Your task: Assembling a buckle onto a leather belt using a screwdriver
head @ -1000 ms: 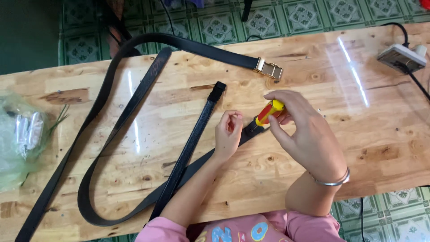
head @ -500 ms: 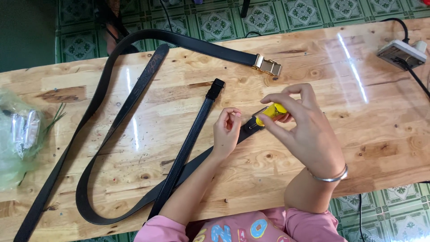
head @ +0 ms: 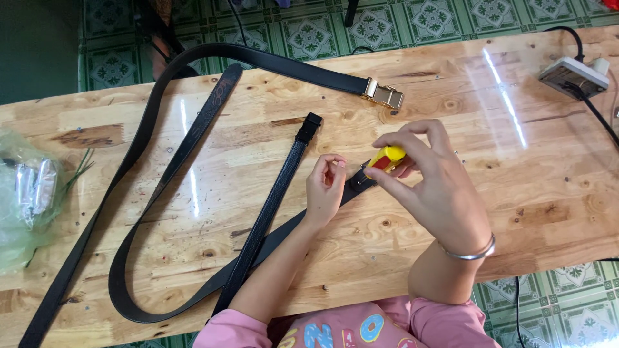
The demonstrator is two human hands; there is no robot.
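My right hand holds a small yellow and red tool by its handle, tip down on the end of a black belt. My left hand rests beside that belt end, fingers curled and pinching at it. A second, narrower black strap runs under my left forearm, its black clasp lying towards the table's far side. A long black belt loops across the wooden table and ends in a gold buckle.
A clear plastic bag with metal parts lies at the left edge. A white power strip with a black cable sits at the far right corner. Green patterned floor tiles show beyond the table.
My right hand has turned the yellow tool and lowered it slightly onto the belt end. My left hand stays by the belt end.
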